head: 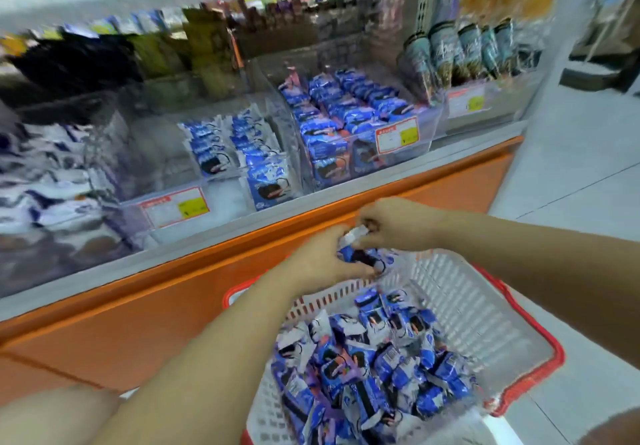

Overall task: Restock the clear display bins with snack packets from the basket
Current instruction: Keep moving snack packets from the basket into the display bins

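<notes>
Lying in a loose heap in the white lattice plastic basket with the red rim (540, 335), the small blue-and-white foil snack packets (374, 368) look light, soft and crinkly. They are probably slick against each other, and the biscuits inside would likely crack if squeezed hard. A few squared up together should handle better than a loose scoop. The flat crimped ends seem the safest place to take hold, with support under the stack.

Above the basket's far rim, both hands meet on a small bundle of the same packets (362, 254). The left hand (323, 257) is at the bundle's left, its forearm stretched forward over the basket and its fingers curled round the bundle from the side and below. The right hand (396, 223) reaches across from the right with the wrist bent, fingertips pinching the bundle's white crimped top. The bundle is clear of the heap, just in front of the orange base panel (173, 306) of the shelving.

Beyond, on the grey shelf ledge (225, 237), a half-filled clear plastic display bin (225, 199) holds two short rows of upright matching packets, with room at its front and left. Just beside it on the right, a second clear bin (431, 126) looks nearly full. The farther shelves are too blurred to read.
</notes>
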